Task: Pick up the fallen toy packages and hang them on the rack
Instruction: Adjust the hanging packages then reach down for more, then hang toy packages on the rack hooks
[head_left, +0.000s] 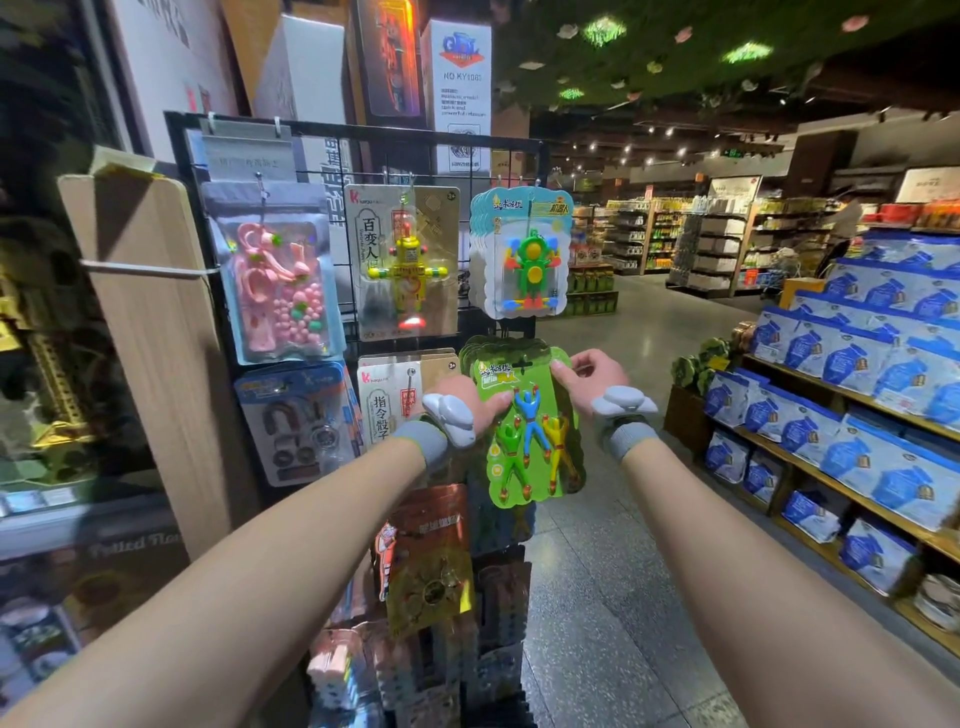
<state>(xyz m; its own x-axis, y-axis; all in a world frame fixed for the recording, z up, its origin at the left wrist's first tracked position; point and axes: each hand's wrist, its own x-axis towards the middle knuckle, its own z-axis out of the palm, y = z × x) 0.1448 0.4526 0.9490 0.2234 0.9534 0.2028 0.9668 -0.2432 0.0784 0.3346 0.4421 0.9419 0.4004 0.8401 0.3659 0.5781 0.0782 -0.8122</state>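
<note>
Left hand (475, 397) and right hand (592, 376) pinch green toy package (535, 462)

gloss on the packs, matt on the rack
here's the green toy package (530, 436), shiny printed card under a clear, smooth plastic blister that catches the light; behind it the rack (175, 150) is thin black metal wire, matt. the pink toy pouch (275, 280) is glossy see-through plastic film with hard pink plastic pieces inside. the wristbands (422, 441) look like grey ribbed knit cloth, each topped by a smooth pale grey plastic shell (451, 413). to the left, a board (156, 338) of pale wood, grain showing, matt. the floor (623, 597) is speckled stone, polished to a soft sheen. blue bags (893, 364) gleam, glossy film, on wooden shelves (831, 486).
</note>
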